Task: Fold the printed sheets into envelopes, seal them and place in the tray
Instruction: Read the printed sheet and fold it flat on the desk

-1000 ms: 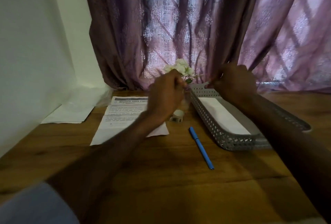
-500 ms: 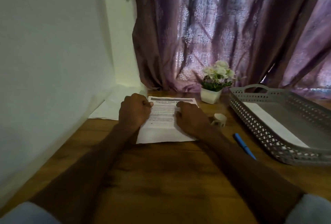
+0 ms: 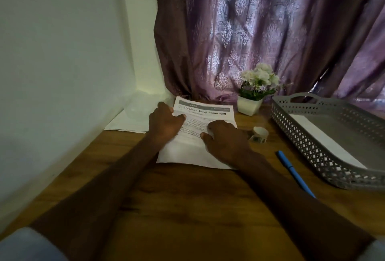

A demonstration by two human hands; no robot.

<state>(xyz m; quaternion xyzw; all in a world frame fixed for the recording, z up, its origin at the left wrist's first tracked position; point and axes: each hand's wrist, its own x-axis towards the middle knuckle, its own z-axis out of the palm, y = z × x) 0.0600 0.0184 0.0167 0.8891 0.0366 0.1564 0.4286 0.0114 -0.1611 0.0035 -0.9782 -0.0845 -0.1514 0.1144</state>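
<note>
I have both hands on the printed sheet (image 3: pixel 205 114), which lies flat on the wooden table (image 3: pixel 187 208) at the far left, its top edge almost against the curtain (image 3: pixel 260 31). My left hand (image 3: pixel 164 122) sits at the sheet's left edge with the fingers curled over the border and the thumb on the print, so it looks like a pinch on the paper. My right hand (image 3: pixel 226 138) lies over the right half; I read it as pressing the sheet down, though whether its fingers are flat or curled I cannot tell.

I judge this to be the very start of a fold: the sheet is still full length and uncreased. The grey tray (image 3: pixel 312 142) stands to the right, well apart, with one white envelope-like piece (image 3: pixel 325 139) already in it, so at least one more item is due.

Next, I would lift one short edge, bring it over in line with the sides, and run a crease. The tape roll (image 3: pixel 259 133) is just right of my right hand, ready for sealing. The blue pen (image 3: pixel 295 174) lies nearer, between sheet and tray.
</note>
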